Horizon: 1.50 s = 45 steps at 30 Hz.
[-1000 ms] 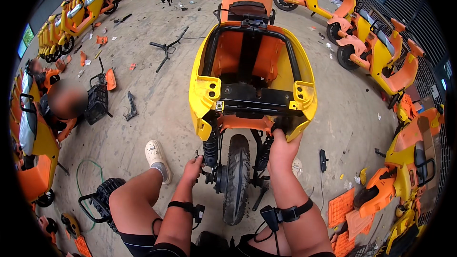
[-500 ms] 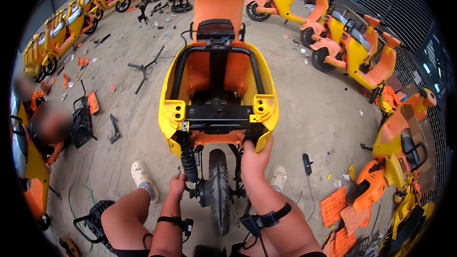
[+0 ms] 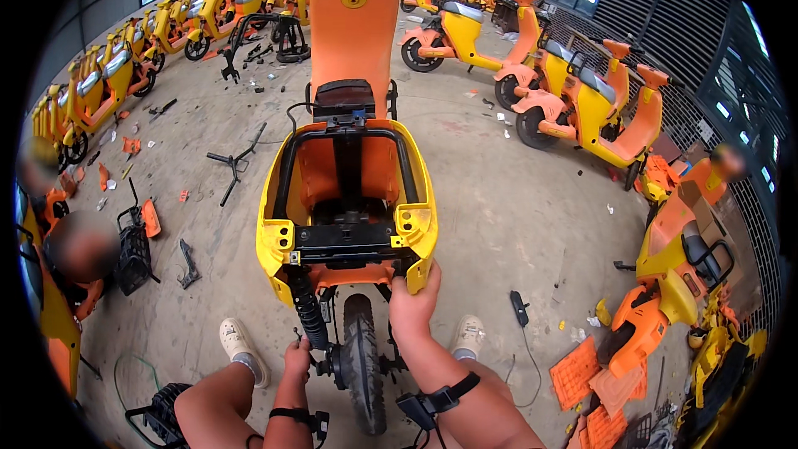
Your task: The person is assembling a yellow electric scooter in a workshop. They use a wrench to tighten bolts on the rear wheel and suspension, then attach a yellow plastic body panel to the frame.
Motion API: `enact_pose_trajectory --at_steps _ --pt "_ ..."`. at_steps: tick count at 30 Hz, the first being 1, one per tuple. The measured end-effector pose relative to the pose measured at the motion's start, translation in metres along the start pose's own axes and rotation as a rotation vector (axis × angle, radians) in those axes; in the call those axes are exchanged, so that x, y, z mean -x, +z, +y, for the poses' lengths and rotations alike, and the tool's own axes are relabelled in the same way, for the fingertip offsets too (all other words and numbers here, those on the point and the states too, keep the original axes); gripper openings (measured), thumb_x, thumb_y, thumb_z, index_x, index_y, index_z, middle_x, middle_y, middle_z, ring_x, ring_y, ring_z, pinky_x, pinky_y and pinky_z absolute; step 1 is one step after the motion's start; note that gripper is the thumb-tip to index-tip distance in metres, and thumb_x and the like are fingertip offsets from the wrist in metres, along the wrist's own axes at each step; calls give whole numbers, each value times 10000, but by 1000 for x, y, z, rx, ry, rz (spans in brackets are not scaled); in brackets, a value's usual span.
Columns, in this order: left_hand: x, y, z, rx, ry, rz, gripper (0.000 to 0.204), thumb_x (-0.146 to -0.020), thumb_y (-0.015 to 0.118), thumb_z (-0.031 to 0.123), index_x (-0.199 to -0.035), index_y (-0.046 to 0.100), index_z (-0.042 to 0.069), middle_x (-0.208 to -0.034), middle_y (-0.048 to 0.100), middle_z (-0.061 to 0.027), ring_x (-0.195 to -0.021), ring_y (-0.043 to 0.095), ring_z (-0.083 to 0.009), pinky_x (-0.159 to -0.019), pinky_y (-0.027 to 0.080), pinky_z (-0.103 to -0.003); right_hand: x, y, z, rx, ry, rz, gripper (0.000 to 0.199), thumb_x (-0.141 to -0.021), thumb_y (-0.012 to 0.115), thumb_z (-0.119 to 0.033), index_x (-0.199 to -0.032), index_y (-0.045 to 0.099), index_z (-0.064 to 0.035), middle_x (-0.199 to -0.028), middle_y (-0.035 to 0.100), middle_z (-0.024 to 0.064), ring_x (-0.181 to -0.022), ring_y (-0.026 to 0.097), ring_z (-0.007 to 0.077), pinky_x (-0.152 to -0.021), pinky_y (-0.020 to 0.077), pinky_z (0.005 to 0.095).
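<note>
An electric scooter [image 3: 353, 50] with its seat off stands before me, rear wheel [image 3: 362, 366] between my legs. Its yellow body panel [image 3: 274, 199] surrounds an open bay with a black frame tube. My right hand [image 3: 414, 303] grips the panel's lower right corner, some fingers hidden behind it. Low on the left, my left hand [image 3: 298, 359] is closed beside the bottom end of the black shock absorber [image 3: 309, 316]. A thin metal tip sticks up from that fist; the rest of the piece is covered by my fingers.
Orange and yellow scooters [image 3: 582, 104] stand along both sides. Broken orange panels [image 3: 575, 372] and a black corded device [image 3: 519, 308] lie on the floor at right. At left are a black bracket [image 3: 189, 264], a forked metal frame [image 3: 237, 165] and another person [image 3: 81, 249].
The view has shifted, so the scooter sits lower and further left in the picture. Both hands keep their places on the scooter.
</note>
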<state>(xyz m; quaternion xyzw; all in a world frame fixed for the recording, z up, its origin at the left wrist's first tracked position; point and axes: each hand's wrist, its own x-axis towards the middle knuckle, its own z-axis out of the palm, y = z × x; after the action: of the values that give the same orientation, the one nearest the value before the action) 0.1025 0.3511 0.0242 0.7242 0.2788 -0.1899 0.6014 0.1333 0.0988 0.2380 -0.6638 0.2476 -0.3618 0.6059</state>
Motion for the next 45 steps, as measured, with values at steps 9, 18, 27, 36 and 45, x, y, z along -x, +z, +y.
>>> enact_pose_trajectory --at_steps 9,18,27,36,45 --pt "12 0 14 23 -45 -77 351 -968 542 400 -837 577 76 -635 477 0 -475 375 -107 -425 289 -280 -1 -3 0 18 -14 14 594 -761 706 5 -1301 457 2 -1245 519 197 -1174 517 359 -1014 403 416" --pt "-12 -13 0 203 -176 -169 355 -967 542 417 -839 577 87 -629 472 2 -453 358 -112 -412 283 -275 4 2 -5 29 24 34 590 -765 673 18 -1312 454 -10 -1263 517 188 -1191 513 350 -1027 396 408" --pt "0 -1 12 36 -126 -36 406 -953 586 423 -887 627 25 -657 512 -29 -481 406 -130 -435 318 -330 -2 1 10 -57 15 24 592 -763 655 67 -1311 447 -12 -1250 506 172 -1173 529 320 -1005 421 385" --pt "-21 -2 -16 -31 66 37 442 -950 569 462 -874 630 31 -632 519 -39 -454 415 -130 -402 288 -331 4 6 -21 -234 71 -53 553 -796 602 119 -1297 393 15 -1176 504 157 -999 630 230 -845 539 304" --pt "-4 -6 5 -9 -72 -59 463 -956 548 447 -940 648 -4 -633 578 -81 -527 523 -203 -479 394 -375 2 1 -1 -96 24 -2 554 -792 608 112 -1300 409 12 -1178 509 140 -1067 592 231 -883 519 311"
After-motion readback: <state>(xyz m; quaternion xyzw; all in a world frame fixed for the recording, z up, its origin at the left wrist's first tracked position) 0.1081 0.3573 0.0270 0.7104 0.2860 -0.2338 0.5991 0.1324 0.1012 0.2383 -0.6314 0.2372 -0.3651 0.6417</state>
